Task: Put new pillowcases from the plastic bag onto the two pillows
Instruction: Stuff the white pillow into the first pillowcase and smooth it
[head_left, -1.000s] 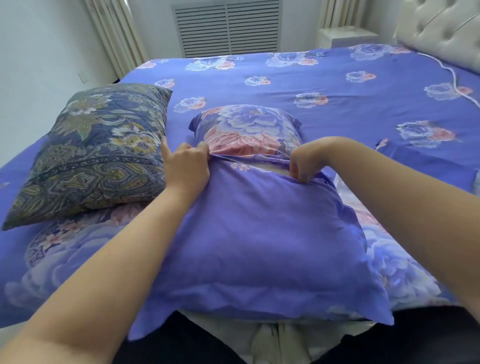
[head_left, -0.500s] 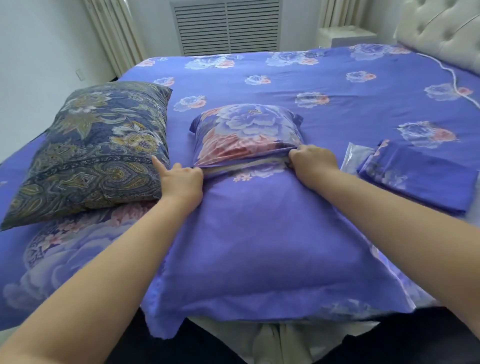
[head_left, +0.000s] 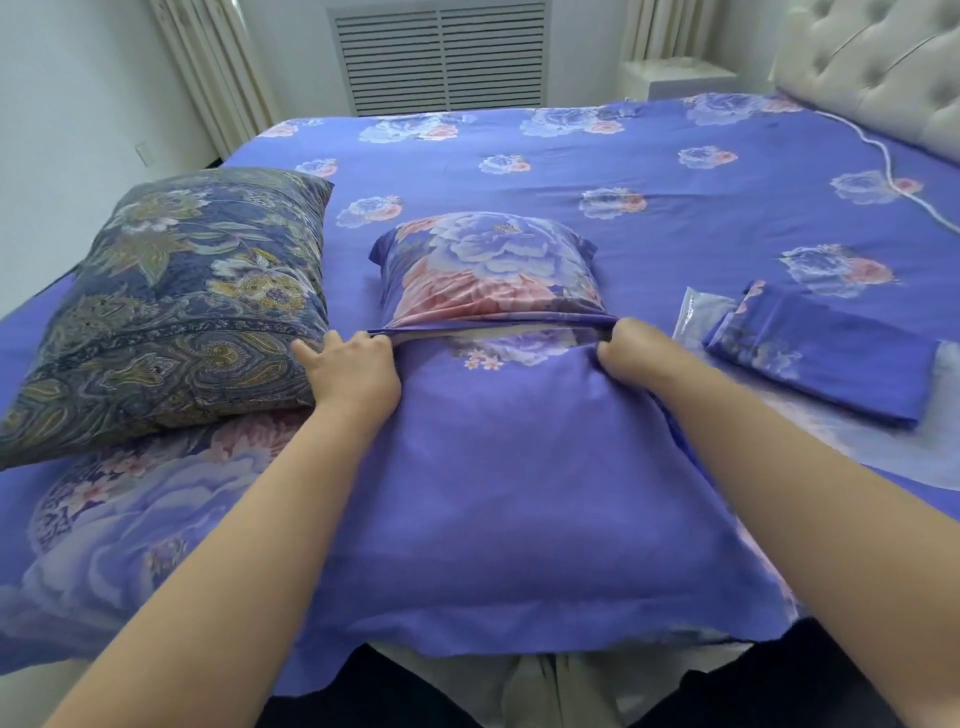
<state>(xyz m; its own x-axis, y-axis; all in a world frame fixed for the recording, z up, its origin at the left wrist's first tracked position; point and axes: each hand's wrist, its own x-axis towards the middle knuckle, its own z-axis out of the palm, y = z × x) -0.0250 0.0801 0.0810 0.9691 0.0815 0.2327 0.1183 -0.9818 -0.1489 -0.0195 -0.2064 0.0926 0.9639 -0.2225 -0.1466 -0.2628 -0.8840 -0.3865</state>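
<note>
The pillow (head_left: 493, 467) in its new purple pillowcase (head_left: 519, 519) lies on the bed (head_left: 675, 218) with its long axis running from 6 o'clock to 12 o'clock, its floral far end (head_left: 488, 270) pointing at 12. The left hand (head_left: 353, 371) grips the pillowcase's open hem at 9 o'clock of the opening, fingers curled over the fabric. The right hand (head_left: 631, 353) pinches the same hem at 3 o'clock. A second folded pillowcase (head_left: 826, 358) rests on the plastic bag (head_left: 701, 312) at 3 o'clock. The paisley pillow (head_left: 176, 306) lies at 9 o'clock, touching the left hand.
</note>
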